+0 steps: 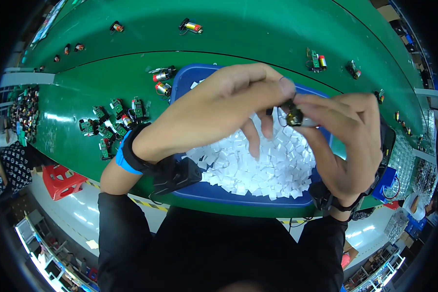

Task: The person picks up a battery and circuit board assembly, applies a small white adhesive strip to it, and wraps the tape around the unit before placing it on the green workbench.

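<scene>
Above a blue bin [248, 203] full of small white paper-like squares [258, 168], my two hands meet around a small electronic assembly [295, 117]. One brassy, rounded end of it shows, with a pale silvery body behind; fingers cover much of the rest. My right hand [348, 134] grips it between thumb and fingers. From the left, my left hand [228, 100] pinches at its upper dark part with thumb and forefinger, while its other fingers hang loosely over the white squares. What lies between the left fingertips is partly hidden.
Left of the bin lies a cluster of green circuit boards [116, 104]. Red-and-yellow cylinder assemblies [163, 74] sit by its far left corner; more [193, 27] are spread across the green table [68, 141]. A red stool [61, 182] stands at left, bubble wrap [401, 151] lies at right.
</scene>
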Demonstrator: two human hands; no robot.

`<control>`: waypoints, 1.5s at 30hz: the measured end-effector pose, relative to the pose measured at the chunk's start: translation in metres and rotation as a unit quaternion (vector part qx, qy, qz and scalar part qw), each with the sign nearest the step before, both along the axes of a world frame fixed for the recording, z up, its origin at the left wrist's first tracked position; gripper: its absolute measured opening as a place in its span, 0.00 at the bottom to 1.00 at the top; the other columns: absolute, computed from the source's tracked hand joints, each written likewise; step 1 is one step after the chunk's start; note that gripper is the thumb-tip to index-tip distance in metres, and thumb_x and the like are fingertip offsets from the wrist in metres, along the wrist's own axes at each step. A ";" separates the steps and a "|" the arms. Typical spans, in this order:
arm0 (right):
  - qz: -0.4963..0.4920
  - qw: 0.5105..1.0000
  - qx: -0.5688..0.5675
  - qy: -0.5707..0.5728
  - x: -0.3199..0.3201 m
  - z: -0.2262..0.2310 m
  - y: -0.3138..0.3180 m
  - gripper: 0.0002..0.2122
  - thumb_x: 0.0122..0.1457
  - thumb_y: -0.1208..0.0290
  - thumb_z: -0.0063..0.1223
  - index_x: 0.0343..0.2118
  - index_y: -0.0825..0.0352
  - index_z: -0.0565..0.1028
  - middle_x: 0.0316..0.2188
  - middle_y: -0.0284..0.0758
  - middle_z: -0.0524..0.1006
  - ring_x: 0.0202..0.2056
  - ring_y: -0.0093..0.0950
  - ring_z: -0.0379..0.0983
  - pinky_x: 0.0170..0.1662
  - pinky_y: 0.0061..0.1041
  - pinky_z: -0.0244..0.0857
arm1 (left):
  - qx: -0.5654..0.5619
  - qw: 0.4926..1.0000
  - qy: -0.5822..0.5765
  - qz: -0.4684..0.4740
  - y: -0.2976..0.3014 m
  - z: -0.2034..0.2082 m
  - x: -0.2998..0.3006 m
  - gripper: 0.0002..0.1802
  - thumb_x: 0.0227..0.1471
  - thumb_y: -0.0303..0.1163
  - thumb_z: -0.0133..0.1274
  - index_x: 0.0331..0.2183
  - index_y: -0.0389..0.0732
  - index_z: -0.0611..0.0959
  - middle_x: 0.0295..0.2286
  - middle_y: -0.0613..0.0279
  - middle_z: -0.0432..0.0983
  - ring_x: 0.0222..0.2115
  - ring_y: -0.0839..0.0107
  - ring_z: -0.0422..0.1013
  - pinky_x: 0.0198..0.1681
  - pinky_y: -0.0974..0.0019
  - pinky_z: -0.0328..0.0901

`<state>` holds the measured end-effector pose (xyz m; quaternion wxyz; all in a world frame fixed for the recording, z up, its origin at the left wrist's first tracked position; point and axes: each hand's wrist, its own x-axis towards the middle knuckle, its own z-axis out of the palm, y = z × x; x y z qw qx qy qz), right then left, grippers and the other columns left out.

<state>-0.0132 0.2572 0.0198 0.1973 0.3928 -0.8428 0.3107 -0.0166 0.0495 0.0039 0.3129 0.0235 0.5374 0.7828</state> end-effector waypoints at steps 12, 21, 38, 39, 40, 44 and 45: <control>-0.032 0.993 0.025 0.113 -0.004 -0.009 0.000 0.10 0.38 0.81 0.71 0.26 0.70 0.81 0.30 0.35 0.82 0.31 0.31 0.69 0.29 0.25 0.63 | -0.121 0.970 0.211 0.030 0.003 -0.011 0.016 0.19 0.57 0.21 0.54 0.51 0.31 0.74 0.37 0.55 0.76 0.35 0.71 0.75 0.34 0.65 0.79; -0.008 0.995 0.019 0.093 -0.006 -0.006 0.004 0.13 0.40 0.80 0.71 0.31 0.69 0.81 0.33 0.35 0.79 0.30 0.29 0.68 0.32 0.25 0.62 | -0.101 0.974 0.199 0.029 0.007 -0.010 0.013 0.22 0.56 0.25 0.58 0.52 0.30 0.73 0.43 0.50 0.77 0.38 0.66 0.78 0.35 0.66 0.79; -0.004 0.955 -0.229 -0.189 0.006 -0.011 0.004 0.15 0.54 0.84 0.63 0.43 0.75 0.71 0.37 0.43 0.78 0.34 0.26 0.79 0.36 0.21 0.74 | -0.119 0.874 0.436 0.178 0.015 -0.020 0.009 0.21 0.51 0.21 0.62 0.48 0.29 0.79 0.43 0.50 0.79 0.38 0.68 0.79 0.36 0.71 0.78; 0.016 0.940 -0.256 -0.225 0.005 -0.011 0.004 0.14 0.55 0.84 0.62 0.43 0.75 0.71 0.37 0.43 0.78 0.34 0.26 0.79 0.36 0.22 0.75 | -0.135 0.857 0.461 0.183 0.015 -0.020 0.009 0.21 0.49 0.21 0.63 0.47 0.29 0.79 0.43 0.51 0.80 0.36 0.68 0.80 0.35 0.71 0.78; 0.038 0.923 -0.282 -0.259 0.004 -0.010 0.005 0.14 0.56 0.84 0.61 0.43 0.75 0.70 0.37 0.43 0.77 0.34 0.27 0.80 0.35 0.22 0.75 | -0.152 0.839 0.487 0.189 0.016 -0.019 0.009 0.22 0.48 0.21 0.64 0.47 0.30 0.80 0.42 0.52 0.81 0.35 0.68 0.80 0.34 0.72 0.78; 0.075 0.883 -0.336 -0.318 0.004 -0.011 0.004 0.13 0.57 0.84 0.58 0.42 0.75 0.68 0.36 0.44 0.76 0.32 0.28 0.80 0.33 0.23 0.76 | -0.209 0.828 0.504 0.132 0.009 -0.014 0.015 0.26 0.51 0.24 0.64 0.50 0.28 0.75 0.46 0.43 0.77 0.44 0.60 0.77 0.47 0.62 0.74; 0.082 0.873 -0.349 -0.330 0.004 -0.012 0.004 0.12 0.58 0.85 0.58 0.42 0.76 0.67 0.36 0.44 0.76 0.31 0.29 0.80 0.33 0.23 0.76 | -0.209 0.828 0.504 0.132 0.007 -0.013 0.016 0.26 0.51 0.24 0.64 0.50 0.28 0.75 0.46 0.43 0.77 0.44 0.60 0.77 0.47 0.62 0.74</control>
